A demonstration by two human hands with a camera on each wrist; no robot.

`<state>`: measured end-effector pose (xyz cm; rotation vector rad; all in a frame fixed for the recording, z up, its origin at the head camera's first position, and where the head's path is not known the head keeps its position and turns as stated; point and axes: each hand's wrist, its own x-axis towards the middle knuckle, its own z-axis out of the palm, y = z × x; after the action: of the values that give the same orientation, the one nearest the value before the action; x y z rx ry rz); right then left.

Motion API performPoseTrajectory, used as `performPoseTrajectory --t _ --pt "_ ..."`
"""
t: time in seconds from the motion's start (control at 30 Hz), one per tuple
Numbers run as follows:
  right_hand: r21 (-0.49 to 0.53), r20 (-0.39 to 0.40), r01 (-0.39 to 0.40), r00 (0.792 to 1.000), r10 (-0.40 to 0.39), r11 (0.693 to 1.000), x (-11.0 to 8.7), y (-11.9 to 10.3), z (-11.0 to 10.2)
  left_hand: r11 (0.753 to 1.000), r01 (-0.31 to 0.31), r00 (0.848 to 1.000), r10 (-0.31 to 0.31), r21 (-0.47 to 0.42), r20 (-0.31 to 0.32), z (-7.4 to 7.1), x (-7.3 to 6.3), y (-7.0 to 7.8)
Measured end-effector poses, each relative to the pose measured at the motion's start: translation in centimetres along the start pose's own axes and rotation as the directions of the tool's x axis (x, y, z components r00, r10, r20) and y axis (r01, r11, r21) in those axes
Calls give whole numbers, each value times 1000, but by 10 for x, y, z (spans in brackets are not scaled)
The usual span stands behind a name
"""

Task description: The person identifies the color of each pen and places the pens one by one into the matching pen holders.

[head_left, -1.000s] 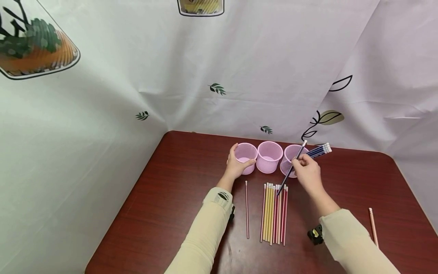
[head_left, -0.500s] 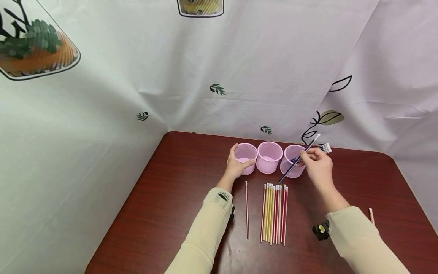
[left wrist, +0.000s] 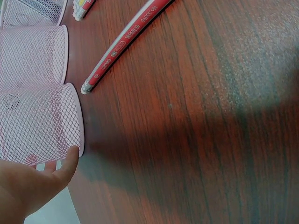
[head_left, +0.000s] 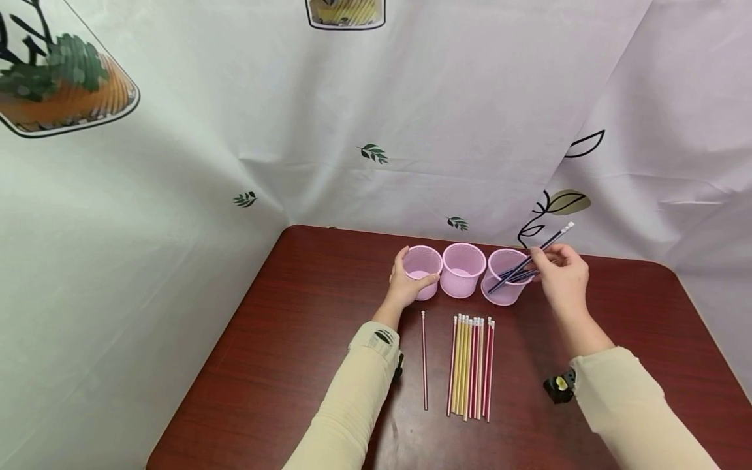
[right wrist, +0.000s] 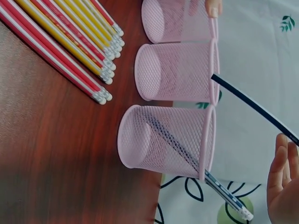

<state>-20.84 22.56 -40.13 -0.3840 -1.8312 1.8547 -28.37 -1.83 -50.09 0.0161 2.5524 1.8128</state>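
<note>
My left hand (head_left: pixel 404 287) holds the left pink mesh pencil cup (head_left: pixel 424 287), its thumb and fingers spread around the side. In the left wrist view a fingertip sits at the rim of its base. Between thumb and fingers, my right hand (head_left: pixel 565 279) pinches a dark blue pencil (head_left: pixel 559 234), slanted with its white eraser end up. Its lower end overlaps the right pencil cup (head_left: pixel 501 297) in the head view; the right wrist view has it above the rims. Several blue pencils (right wrist: pixel 225 192) lean inside that right cup, erasers sticking out.
The middle pencil cup (head_left: pixel 460 286) stands between the other two. Red and yellow pencils (head_left: pixel 470 369) lie side by side in front of the cups, and one red pencil (head_left: pixel 425 359) lies apart to their left. Behind the table (head_left: pixel 294 339) hangs a patterned white cloth (head_left: pixel 411 117).
My right hand has moved right and back, carrying the blue pencil from above the pencil row to over the right cup. The left hand stays on its cup.
</note>
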Motion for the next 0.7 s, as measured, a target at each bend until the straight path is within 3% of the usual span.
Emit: performPoseTrajectory --t 0.13,0.3,0.37,0.43,0.5,0.6,0.67,0.7 --pt "120 -42 -9 999 14 993 4 -5 -3 1000 -1 1000 1 -1 1 0 0 0" --pt "271 -63 -45 996 64 961 7 -9 -7 1000 -5 1000 5 7 -1 0 1 0" --pt "269 -89 -66 992 93 961 12 -4 -10 1000 -7 1000 7 10 -1 0 1 -1" --pt "279 -85 -25 995 50 960 40 40 -25 1000 -10 1000 10 10 0 1 1 -1" --pt "268 -122 -20 991 55 963 41 43 -26 1000 -10 1000 10 11 -2 1 1 -1" --pt "268 -153 20 988 22 963 36 41 -26 1000 -8 1000 8 12 -6 1 2 -1" --pt "229 -200 -17 978 64 973 10 3 -14 1000 -7 1000 7 11 -7 1 2 -1" --pt "201 -203 -14 978 56 980 10 5 -14 1000 -10 1000 10 10 -8 1 2 -1"
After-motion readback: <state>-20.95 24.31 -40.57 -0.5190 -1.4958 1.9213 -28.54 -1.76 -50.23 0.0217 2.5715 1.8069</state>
